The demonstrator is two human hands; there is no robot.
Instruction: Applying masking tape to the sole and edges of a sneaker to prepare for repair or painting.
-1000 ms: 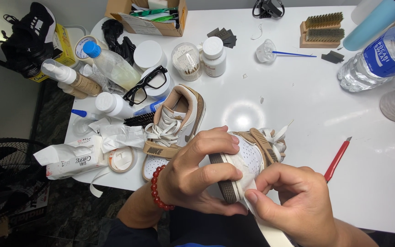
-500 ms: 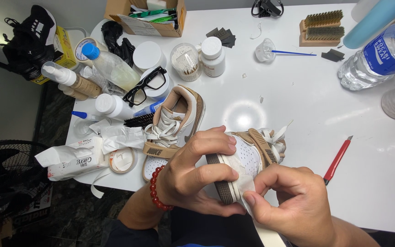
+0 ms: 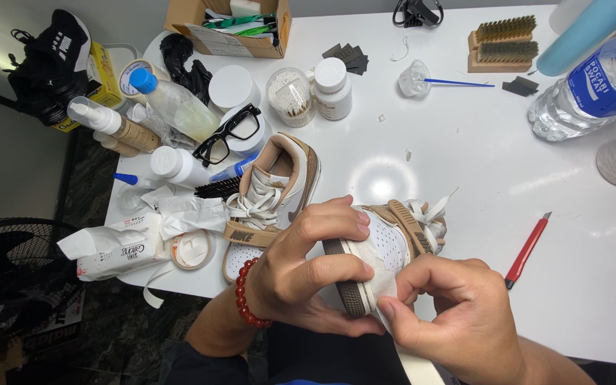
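Sneaker (image 3: 386, 246), light with a stiff sole and soft upper, sits clamped at the toe in the left hand (image 3: 308, 274), above the right hand (image 3: 458, 321) pinching white tape (image 3: 379, 289) onto its edge.

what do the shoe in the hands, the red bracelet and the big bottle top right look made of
Held shoe: looks like white perforated leather with tan trim and a ribbed brown rubber sole, matte.
Bracelet: glossy round red beads, stone or glass, cannot tell.
Bottle: clear plastic, see-through with ridged walls and a blue label.
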